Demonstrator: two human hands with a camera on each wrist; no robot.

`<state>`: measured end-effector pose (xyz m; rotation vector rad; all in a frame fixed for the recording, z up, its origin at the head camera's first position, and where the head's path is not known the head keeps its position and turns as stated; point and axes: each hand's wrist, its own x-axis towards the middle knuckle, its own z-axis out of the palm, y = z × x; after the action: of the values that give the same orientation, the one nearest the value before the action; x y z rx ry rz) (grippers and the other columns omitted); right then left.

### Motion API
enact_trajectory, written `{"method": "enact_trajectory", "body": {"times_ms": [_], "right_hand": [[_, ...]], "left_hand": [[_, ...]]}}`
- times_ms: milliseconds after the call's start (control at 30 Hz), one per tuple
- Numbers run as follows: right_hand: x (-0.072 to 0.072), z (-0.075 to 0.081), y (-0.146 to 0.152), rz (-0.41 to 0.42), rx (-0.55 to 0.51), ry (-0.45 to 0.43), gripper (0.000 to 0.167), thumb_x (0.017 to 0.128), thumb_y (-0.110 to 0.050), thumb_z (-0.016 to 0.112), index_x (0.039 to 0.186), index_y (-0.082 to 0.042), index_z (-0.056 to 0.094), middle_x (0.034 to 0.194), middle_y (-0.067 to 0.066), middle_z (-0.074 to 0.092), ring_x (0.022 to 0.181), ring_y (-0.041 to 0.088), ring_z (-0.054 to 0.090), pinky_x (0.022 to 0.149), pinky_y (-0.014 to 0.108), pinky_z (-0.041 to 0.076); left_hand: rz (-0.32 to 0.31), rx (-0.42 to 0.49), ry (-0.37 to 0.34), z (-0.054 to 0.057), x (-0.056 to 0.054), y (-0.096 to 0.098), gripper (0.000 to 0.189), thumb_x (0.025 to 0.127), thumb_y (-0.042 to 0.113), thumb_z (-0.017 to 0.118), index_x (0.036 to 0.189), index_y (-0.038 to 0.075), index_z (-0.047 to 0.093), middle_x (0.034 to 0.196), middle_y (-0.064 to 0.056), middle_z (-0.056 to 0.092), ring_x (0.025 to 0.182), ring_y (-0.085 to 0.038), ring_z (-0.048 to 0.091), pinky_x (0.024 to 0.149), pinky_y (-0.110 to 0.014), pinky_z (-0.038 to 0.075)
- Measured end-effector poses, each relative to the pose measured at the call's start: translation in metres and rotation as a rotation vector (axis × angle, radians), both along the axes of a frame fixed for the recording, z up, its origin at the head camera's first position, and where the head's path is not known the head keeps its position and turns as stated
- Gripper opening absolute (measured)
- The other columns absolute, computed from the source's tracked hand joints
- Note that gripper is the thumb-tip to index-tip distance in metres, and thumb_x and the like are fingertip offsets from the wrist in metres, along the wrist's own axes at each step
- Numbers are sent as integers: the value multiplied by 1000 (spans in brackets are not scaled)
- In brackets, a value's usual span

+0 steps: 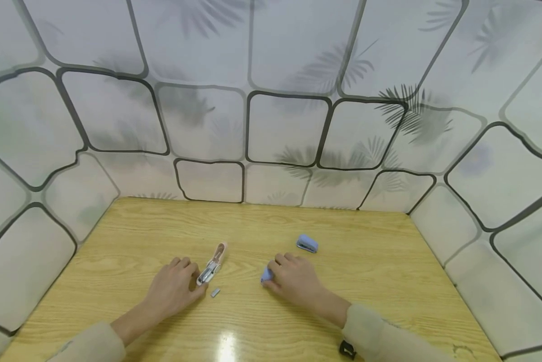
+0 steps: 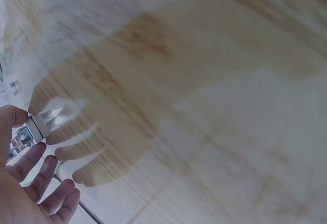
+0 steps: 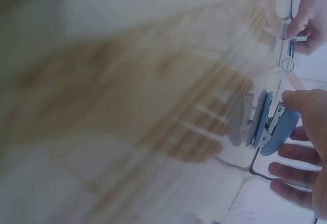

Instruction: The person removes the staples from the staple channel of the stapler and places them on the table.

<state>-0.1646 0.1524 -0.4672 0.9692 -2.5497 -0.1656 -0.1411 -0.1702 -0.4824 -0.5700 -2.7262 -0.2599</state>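
Observation:
My left hand (image 1: 173, 286) pinches the near end of a pale pink and white stapler (image 1: 217, 255), which is swung open with its metal channel showing. In the left wrist view, thumb and forefinger meet at the end of that stapler (image 2: 36, 127), the other fingers loosely bent. Beside my left thumb, a short grey strip of staples (image 1: 215, 292) lies on the wooden table (image 1: 253, 322). My right hand (image 1: 295, 281) grips a small blue stapler (image 1: 266, 275), largely covered by the fingers in the head view. In the right wrist view, the blue stapler (image 3: 286, 132) shows its metal side.
Behind my right hand, a second blue stapler (image 1: 307, 243) rests on the table. A small black object (image 1: 347, 349) lies by the right sleeve (image 1: 375, 332). Patterned pale walls (image 1: 280, 130) enclose the back and sides of the table.

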Motion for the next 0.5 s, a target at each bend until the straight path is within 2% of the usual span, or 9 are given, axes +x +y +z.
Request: {"method": "enact_trajectory", "body": {"times_ms": [133, 233, 400, 500], "right_hand": [[1, 0, 0, -60, -29, -67, 47, 90, -61, 75, 109, -18, 75, 101, -4, 74, 86, 13, 69, 70, 25, 58], [1, 2, 6, -71, -49, -97, 49, 88, -62, 77, 110, -18, 75, 102, -4, 74, 88, 14, 69, 71, 26, 59], [-5, 6, 20, -22, -30, -112, 49, 87, -59, 79, 116, -19, 75, 106, -4, 73, 93, 13, 70, 74, 27, 61], [-12, 9, 26, 30, -18, -167, 51, 90, -57, 78, 124, -19, 73, 113, -3, 72, 101, 14, 70, 82, 29, 61]], "left_hand": [[11, 9, -6, 1, 1, 0, 31, 82, 38, 86, 87, 11, 72, 82, -2, 66, 74, -15, 56, 65, -28, 52], [27, 24, 4, 4, 1, 2, 35, 83, 42, 85, 89, 10, 72, 84, -3, 67, 76, -17, 59, 66, -30, 54], [-5, 40, 97, 14, 3, 12, 38, 83, 43, 85, 91, 9, 73, 84, -3, 70, 76, -17, 61, 67, -30, 56], [-46, 59, 151, 19, 7, 21, 35, 81, 41, 87, 90, 10, 73, 84, -2, 71, 77, -16, 63, 68, -30, 56]]}}
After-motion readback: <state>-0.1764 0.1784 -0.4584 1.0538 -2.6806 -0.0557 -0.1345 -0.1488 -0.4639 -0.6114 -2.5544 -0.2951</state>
